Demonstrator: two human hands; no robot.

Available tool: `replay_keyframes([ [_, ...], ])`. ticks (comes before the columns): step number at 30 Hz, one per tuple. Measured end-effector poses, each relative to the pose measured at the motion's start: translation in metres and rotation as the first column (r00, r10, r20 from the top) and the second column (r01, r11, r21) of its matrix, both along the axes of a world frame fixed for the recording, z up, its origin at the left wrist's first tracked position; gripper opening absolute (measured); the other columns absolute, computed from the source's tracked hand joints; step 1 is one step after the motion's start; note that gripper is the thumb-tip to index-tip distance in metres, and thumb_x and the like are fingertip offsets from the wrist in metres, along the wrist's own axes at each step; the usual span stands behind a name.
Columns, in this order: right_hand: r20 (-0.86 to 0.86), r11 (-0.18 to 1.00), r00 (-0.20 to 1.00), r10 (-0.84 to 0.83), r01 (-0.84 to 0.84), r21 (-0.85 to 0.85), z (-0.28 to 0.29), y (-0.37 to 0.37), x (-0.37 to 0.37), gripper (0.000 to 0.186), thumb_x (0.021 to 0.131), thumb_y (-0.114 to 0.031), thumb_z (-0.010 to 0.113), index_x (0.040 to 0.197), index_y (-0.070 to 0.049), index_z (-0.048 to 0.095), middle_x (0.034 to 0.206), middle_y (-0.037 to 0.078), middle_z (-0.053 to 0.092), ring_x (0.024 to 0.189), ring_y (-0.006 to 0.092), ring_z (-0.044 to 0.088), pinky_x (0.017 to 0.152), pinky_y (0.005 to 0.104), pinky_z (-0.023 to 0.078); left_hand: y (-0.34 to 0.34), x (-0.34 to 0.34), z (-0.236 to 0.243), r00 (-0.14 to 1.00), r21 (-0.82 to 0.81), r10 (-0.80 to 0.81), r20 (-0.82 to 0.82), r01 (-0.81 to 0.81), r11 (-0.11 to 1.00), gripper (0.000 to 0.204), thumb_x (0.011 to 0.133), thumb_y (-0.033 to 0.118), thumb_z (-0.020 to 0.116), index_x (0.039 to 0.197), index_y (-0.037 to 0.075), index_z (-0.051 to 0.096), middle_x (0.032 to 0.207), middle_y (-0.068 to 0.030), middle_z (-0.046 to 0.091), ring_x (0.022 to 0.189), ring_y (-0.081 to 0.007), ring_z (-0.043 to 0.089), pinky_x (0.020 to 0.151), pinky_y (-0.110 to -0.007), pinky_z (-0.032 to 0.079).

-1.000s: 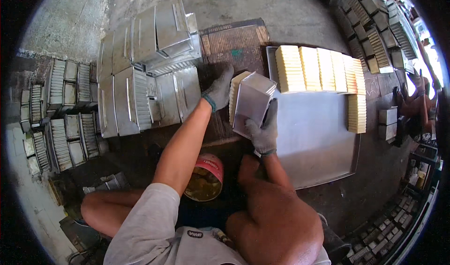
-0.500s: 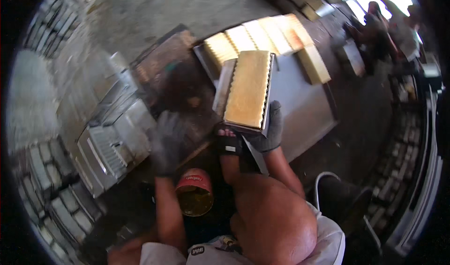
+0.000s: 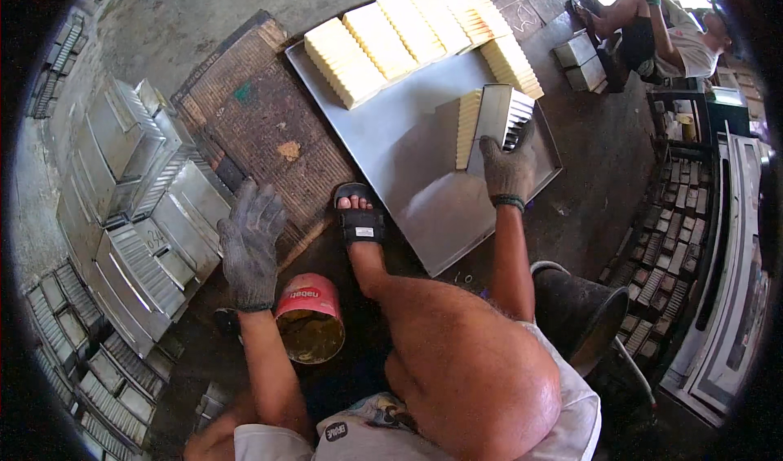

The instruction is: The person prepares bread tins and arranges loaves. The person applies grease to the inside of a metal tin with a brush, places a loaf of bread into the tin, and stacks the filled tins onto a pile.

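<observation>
My right hand [image 3: 510,167], in a grey knit glove, grips a ribbed metal loaf tin [image 3: 492,119] above the right part of a flat metal tray [image 3: 424,216]. A pale yellow ribbed loaf [image 3: 467,131] shows along the tin's left side; whether it is partly inside the tin is hidden. Several more yellow ribbed loaves [image 3: 383,41] stand side by side along the tray's far edge, and one [image 3: 512,66] lies at its far right corner. Off to the left, my left hand [image 3: 251,245], also gloved, is open with fingers spread, holding nothing, near the stacked metal tins [image 3: 179,233].
A red bucket [image 3: 310,294] with yellowish contents stands below my left hand. A brown ridged mat [image 3: 277,135] lies left of the tray. My sandalled foot [image 3: 356,204] is at the tray's near edge. A dark bucket [image 3: 579,306] stands right; another person [image 3: 677,37] sits far right.
My right hand has carried the tin and loaf rightward over the tray and turned them on their side; the loaf lay on top before. My left hand has moved slightly left, its fingers spread.
</observation>
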State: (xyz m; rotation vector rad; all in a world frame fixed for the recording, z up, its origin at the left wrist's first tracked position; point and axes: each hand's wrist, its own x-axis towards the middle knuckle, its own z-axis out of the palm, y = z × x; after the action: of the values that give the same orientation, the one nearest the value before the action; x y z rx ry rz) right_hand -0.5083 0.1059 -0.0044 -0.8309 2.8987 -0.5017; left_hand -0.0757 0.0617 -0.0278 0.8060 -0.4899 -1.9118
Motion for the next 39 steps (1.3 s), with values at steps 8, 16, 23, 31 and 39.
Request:
replay_keyframes([
  [8, 0.673, 0.616, 0.633, 0.382, 0.368, -0.696, 0.11, 0.047, -0.028, 0.046, 0.103, -0.028, 0.067, 0.141, -0.004, 0.057, 0.118, 0.012, 0.071, 0.11, 0.0218, 0.069, 0.093, 0.0339, 0.059, -0.032, -0.081, 0.031, 0.942, -0.03, -0.221, 0.252, 0.236, 0.971, 0.081, 0.104, 0.058, 0.047, 0.163, 0.006, 0.03, 0.15, -0.0193, 0.051, 0.134, -0.036, 0.054, 0.117, -0.049, 0.041],
  [16, 0.789, 0.936, 0.515, 0.334, -0.081, -0.343, 0.107, 0.024, 0.009, 0.04, 0.103, -0.034, 0.062, 0.126, -0.003, 0.07, 0.105, 0.013, 0.074, 0.103, 0.0268, 0.069, 0.094, 0.0394, 0.055, -0.071, -0.143, -0.009, 0.948, -0.18, -0.306, -0.09, 0.286, 0.941, 0.073, 0.105, 0.057, 0.044, 0.159, 0.008, 0.038, 0.147, -0.0159, 0.055, 0.13, -0.0311, 0.058, 0.113, -0.05, 0.044],
  [23, 0.473, 0.603, 0.771, 0.426, -0.632, 0.487, -0.071, 0.074, -0.021, 0.037, 0.093, -0.03, 0.062, 0.118, -0.006, 0.073, 0.119, 0.022, 0.072, 0.113, 0.0378, 0.069, 0.098, 0.0467, 0.054, -0.063, -0.039, -0.104, 0.794, -0.305, -0.32, -0.517, 0.178, 0.935, 0.065, 0.109, 0.054, 0.034, 0.157, 0.011, 0.04, 0.152, -0.0135, 0.053, 0.133, -0.0307, 0.057, 0.119, -0.053, 0.04],
  [31, 0.342, 0.646, 0.872, 0.35, -0.49, 0.585, -0.098, 0.021, -0.116, 0.037, 0.089, -0.025, 0.054, 0.111, -0.005, 0.076, 0.12, 0.023, 0.072, 0.114, 0.0397, 0.07, 0.097, 0.049, 0.054, -0.027, 0.001, -0.105, 0.825, -0.162, -0.172, -0.538, 0.1, 0.982, 0.064, 0.109, 0.054, 0.033, 0.156, 0.011, 0.041, 0.152, -0.0126, 0.053, 0.134, -0.0303, 0.056, 0.119, -0.052, 0.039],
  [39, 0.707, 0.528, 0.592, 0.387, -0.771, 0.356, -0.09, -0.041, -0.148, 0.03, 0.096, -0.032, 0.059, 0.104, -0.008, 0.074, 0.089, 0.011, 0.073, 0.083, 0.0205, 0.071, 0.068, 0.039, 0.058, 0.013, 0.052, -0.093, 0.884, -0.145, -0.064, -0.464, -0.004, 0.989, 0.065, 0.109, 0.055, 0.032, 0.156, 0.011, 0.041, 0.153, -0.0119, 0.053, 0.134, -0.0299, 0.055, 0.119, -0.052, 0.039],
])
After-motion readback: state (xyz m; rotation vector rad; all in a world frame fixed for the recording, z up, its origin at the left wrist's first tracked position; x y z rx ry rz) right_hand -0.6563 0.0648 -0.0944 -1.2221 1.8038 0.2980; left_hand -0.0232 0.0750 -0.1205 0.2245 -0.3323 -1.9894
